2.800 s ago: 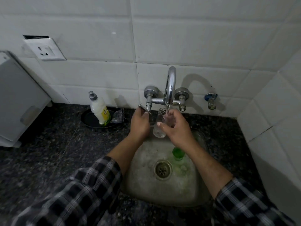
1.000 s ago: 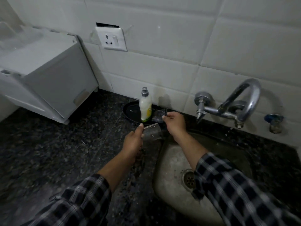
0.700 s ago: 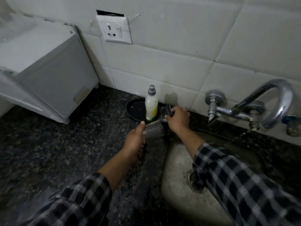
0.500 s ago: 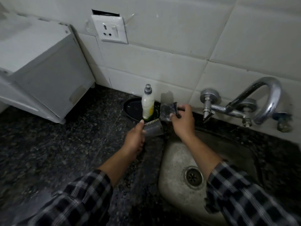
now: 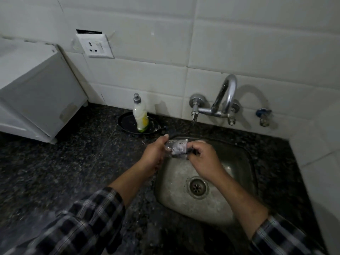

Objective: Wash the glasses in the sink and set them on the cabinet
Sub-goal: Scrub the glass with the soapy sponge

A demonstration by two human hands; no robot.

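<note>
Head view, sole view available.

The left hand (image 5: 154, 154) grips a clear glass (image 5: 173, 146), fingers curled round its left end and thumb lying along the top. The right hand (image 5: 203, 161) is clenched at the glass's right end round a small dark-and-grey item, taken to be a scrub pad (image 5: 191, 153); blur prevents firm identification.

The glass is held on its side, clear of any surface, above the rear-left corner of the sink (image 5: 184, 214). Its long axis runs left to right between the two hands. Which end is the mouth cannot be determined.

The tap (image 5: 226, 100) stands behind and to the right of the glass, and no stream is visible at its spout. A soap bottle (image 5: 140, 115) stands upright in a black dish (image 5: 127, 122) on the dark worktop (image 5: 64, 162), behind the left hand.

Assessment: scrubbing stage, rinse and placement outstanding. The left hand carries the glass. For rinsing, the glass must travel right and back to sit under the spout. A wet glass held by one end may slip.
</note>
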